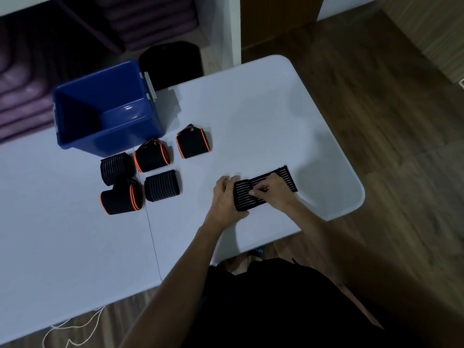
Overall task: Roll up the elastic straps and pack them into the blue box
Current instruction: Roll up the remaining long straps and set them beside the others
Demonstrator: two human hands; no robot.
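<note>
The left hand (224, 197) curls round the rolled end of a black white-striped elastic strap (263, 188), and the right hand (272, 190) pinches its top; the unrolled tail lies flat on the white table (251, 116) toward two o'clock. Five rolled straps (148, 172) sit at nine o'clock, the open blue box (105, 106) just beyond at ten.

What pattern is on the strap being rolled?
Black with thin pale stripes along the strap, seen in the head view.

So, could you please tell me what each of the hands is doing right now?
Left hand: grips the rolled end of the striped strap.
Right hand: fingers curled on the same strap, pressing it down.
</note>
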